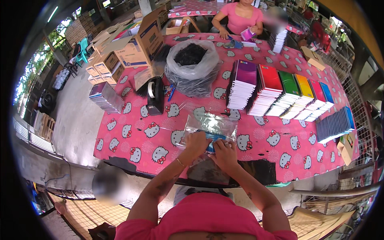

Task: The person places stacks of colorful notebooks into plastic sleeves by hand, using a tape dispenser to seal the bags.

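A clear plastic bag (214, 121) lies on the table in front of me, with a blue spiral notebook (211, 148) partly inside its near end. My left hand (196, 144) is closed on the left side of the notebook and the bag's edge. On the other side, my right hand (225, 152) grips the notebook, fingers bent over it and a ring on one of them. Both hands hide much of the notebook, so I cannot tell whether it is one or a small stack.
Stacks of spiral notebooks in purple (242, 86), red (267, 90), green and yellow stand to the right. A bag of black coils (192, 66), a tape dispenser (155, 96) and cardboard boxes (138, 44) are at the left. Across the table, a person (239, 20) handles a purple notebook.
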Demonstrator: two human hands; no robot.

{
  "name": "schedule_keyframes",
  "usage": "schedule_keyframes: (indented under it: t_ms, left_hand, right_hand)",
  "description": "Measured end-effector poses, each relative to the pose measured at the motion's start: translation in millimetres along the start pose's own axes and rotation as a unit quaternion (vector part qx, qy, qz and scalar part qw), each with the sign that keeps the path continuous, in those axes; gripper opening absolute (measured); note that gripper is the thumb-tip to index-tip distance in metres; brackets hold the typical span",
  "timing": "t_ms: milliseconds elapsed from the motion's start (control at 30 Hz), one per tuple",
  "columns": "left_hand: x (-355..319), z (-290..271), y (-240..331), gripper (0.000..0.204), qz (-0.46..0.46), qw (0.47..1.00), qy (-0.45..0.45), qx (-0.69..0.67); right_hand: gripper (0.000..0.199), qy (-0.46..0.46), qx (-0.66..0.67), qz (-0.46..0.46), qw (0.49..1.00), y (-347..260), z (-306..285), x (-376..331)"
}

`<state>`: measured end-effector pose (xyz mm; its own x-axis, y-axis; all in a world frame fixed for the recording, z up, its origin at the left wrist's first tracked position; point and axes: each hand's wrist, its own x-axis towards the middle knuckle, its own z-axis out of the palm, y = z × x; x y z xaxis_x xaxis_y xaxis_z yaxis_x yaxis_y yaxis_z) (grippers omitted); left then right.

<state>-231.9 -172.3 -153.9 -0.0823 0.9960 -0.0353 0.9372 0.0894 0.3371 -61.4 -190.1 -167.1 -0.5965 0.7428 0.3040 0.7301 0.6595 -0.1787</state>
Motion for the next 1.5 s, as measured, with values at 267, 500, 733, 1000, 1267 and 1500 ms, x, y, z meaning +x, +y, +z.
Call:
schedule_keyframes:
  t_ms: [267,500,733,1000,1267,1500]
  left_hand:
    - [-25,-11,-17,0.042,0.053,0.998,-0.005,0.028]
    - [-45,8,1,0.033,0.323,0.929,0.172,-0.054]
    - [-32,8,-64,0.043,0.064,0.858,0.025,-0.509]
    - [-11,7,-58,0.095,0.118,0.865,-0.011,-0.488]
    - [-10,-31,-37,0.099,0.149,0.834,-0.026,-0.531]
    - [-13,-28,-42,0.071,0.269,0.941,0.135,-0.157]
  right_hand:
    - [0.064,-0.024,-0.027,-0.032,0.999,6,-13,16]
    - [0.066,-0.338,0.413,0.104,0.839,133,17,108]
    - [0.065,-0.411,0.598,0.159,0.67,122,-31,87]
    - [0.084,-0.109,0.588,0.164,0.784,50,-7,36]
    - [0.101,-0.016,0.352,0.07,0.933,46,-24,37]
    - [0.105,-0.025,0.18,0.006,0.983,19,-38,36]
